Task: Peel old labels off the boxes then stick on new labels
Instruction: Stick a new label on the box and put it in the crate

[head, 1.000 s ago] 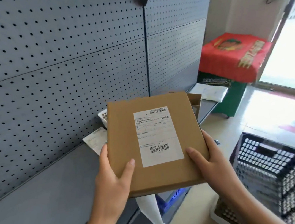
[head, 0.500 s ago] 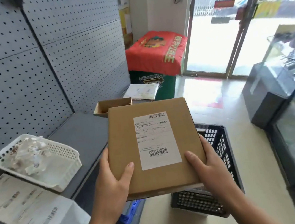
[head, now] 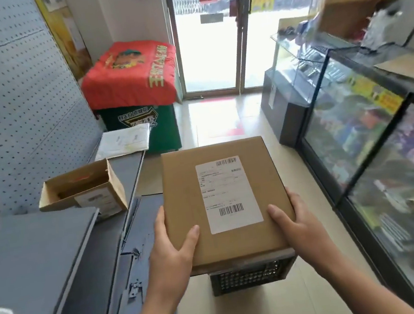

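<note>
Box (head: 222,202) gripped at near corners by left hand (head: 171,250) and right hand (head: 300,226) | label (head: 227,193) faces up, readable | held level above crate (head: 249,275), likely for stowing.

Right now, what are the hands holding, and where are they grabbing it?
A flat cardboard box, held in both hands. The left hand grips its near left edge, the right hand its near right edge, thumbs on top.
</note>
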